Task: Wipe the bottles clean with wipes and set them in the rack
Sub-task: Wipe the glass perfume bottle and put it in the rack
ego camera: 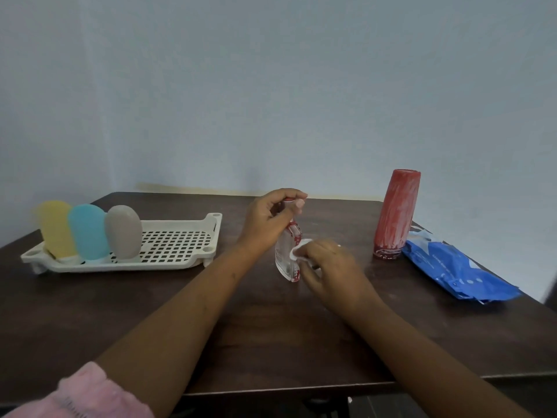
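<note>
Entry: wiping step, small bottle.

The small clear plastic bottle with red label and red cap [287,254] was near the middle of the dark brown wooden table [271,333], slightly tilted. I could not tell whether its base touched the tabletop. The left hand [269,220] pinched it at the cap from above. The right hand [330,267] was curled round a crumpled white wipe [298,251] and pressed it against the bottle's right side at about mid-height.

The cream perforated plastic rack [177,245] sat well apart at the left. It held a yellow rounded bottle [55,227], a light blue rounded bottle [89,232] and a grey rounded bottle [124,230], all upright at its left end. The tall red bottle [396,212] stood at the right, streaked whitish and probably not yet cleaned. The blue wipe packet [458,273] lay just beside it.

Judgement on doing the step well:
- Keep the cap pinch firm so the bottle cannot twist loose.
- Turn the bottle by the cap so every face meets the wipe.
- Stroke from neck to base, including the label edges.
- Press lightly, since the thin wall likely flexes.
- Refold the wipe to a fresh face when it is soiled.
</note>
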### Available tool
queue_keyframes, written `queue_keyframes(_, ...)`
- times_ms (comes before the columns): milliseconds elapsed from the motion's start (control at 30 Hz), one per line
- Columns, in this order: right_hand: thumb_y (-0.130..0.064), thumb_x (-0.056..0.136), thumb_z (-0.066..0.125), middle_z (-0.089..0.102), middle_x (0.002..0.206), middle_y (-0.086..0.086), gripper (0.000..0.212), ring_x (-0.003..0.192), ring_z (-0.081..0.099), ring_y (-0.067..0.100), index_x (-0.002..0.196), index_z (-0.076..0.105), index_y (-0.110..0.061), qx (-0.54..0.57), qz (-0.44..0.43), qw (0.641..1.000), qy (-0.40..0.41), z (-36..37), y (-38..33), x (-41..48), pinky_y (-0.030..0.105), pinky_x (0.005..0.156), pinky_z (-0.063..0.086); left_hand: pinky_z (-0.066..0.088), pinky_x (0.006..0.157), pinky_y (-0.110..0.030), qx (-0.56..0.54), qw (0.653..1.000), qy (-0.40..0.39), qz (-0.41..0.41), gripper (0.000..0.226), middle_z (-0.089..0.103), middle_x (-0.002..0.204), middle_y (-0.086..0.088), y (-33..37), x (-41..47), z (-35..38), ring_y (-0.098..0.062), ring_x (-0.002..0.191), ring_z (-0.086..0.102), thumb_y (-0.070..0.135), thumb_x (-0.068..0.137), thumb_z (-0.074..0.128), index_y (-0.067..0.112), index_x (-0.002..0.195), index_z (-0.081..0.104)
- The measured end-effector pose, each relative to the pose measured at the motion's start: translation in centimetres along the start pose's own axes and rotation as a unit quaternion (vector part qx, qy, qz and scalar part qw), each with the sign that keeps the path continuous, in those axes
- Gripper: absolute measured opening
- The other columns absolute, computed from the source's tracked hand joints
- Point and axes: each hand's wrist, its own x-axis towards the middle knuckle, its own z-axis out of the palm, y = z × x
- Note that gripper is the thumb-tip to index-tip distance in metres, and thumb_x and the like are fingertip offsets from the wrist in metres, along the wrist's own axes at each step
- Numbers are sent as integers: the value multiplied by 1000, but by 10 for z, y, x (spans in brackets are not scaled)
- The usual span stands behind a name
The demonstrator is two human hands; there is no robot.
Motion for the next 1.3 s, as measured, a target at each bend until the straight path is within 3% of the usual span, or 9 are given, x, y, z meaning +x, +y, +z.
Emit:
queue_keyframes(100, -13, 87, 58, 63, 96, -2, 15, 81, 52, 8, 99, 67, -14, -16, 24, 997, -77, 2, -1, 1, 6, 67, 33, 56, 75, -31, -16, 999, 9, -30, 10, 70, 101, -19, 1, 2, -6, -31, 84, 70, 11, 92, 62, 15, 97, 69)
queue_keyframes(233, -15, 85, 58, 62, 95, -5, 14, 77, 43, 1, 96, 67, -16, -16, 37, 992, -117, 4, 4, 2, 3, 62, 29, 55, 79, -36, -3, 1000, 16, -24, 11, 71, 100, -15, -2, 4, -9, -36, 91, 66, 12, 92, 62, 18, 96, 70)
queue_keyframes(467, -7, 85, 63, 63, 88, -6, 12, 82, 49, 3, 93, 66, -14, 28, 22, 999, 39, 3, -1, 10, 11, 72, 36, 52, 78, -36, -11, 1000, 18, -13, 11, 68, 101, -23, -3, 5, -7, -36, 87, 62, 9, 92, 60, 16, 93, 69)
queue_keyframes(567, -10, 88, 60, 65, 95, -2, 12, 84, 53, 5, 98, 66, -14, 6, 12, 1000, -17, 4, -2, 11, 17, 74, 40, 53, 83, -39, -11, 1000, 21, -17, 12, 71, 99, -14, -4, 5, -7, -36, 93, 64, 9, 93, 60, 16, 92, 69)
queue_keyframes(667, -15, 90, 55, 64, 102, 1, 17, 90, 58, 15, 104, 66, -15, -27, 17, 997, -73, 7, -1, 9, 23, 74, 41, 54, 81, -25, -16, 999, 25, -21, 11, 70, 97, -7, -7, 7, -10, -22, 93, 67, 8, 94, 57, 10, 96, 67)
queue_keyframes(767, -16, 91, 53, 63, 107, 2, 22, 96, 58, 17, 108, 67, -15, -37, 27, 992, -120, 8, -1, 9, 19, 74, 36, 53, 72, -19, -23, 998, 45, -30, 13, 69, 98, -7, -10, 9, -14, -17, 87, 69, 10, 96, 54, 4, 99, 65)
queue_keyframes(933, -16, 92, 51, 62, 114, 3, 28, 99, 58, 16, 115, 67, -15, -31, 47, 987, -153, 8, -1, 11, 18, 79, 39, 52, 66, -24, -31, 990, 116, -70, 12, 70, 101, 2, -20, 12, -26, -22, 92, 70, 21, 97, 54, 20, 96, 66)
queue_keyframes(1067, -16, 92, 51, 64, 113, 1, 25, 98, 58, 14, 111, 68, -16, -17, 77, 985, -155, 9, 4, 10, 21, 80, 43, 47, 56, -14, -55, 979, 169, -97, 18, 68, 104, -2, -23, 13, -30, -20, 90, 69, 22, 98, 52, 11, 104, 65)
queue_keyframes(1300, -19, 92, 58, 66, 110, -4, 20, 92, 55, 3, 108, 68, -20, 66, 88, 990, -85, -1, 4, 9, 7, 71, 38, 55, 70, -25, -60, 972, 190, -125, 24, 68, 104, -1, -24, 12, -31, -13, 86, 68, 23, 98, 51, 8, 111, 64)
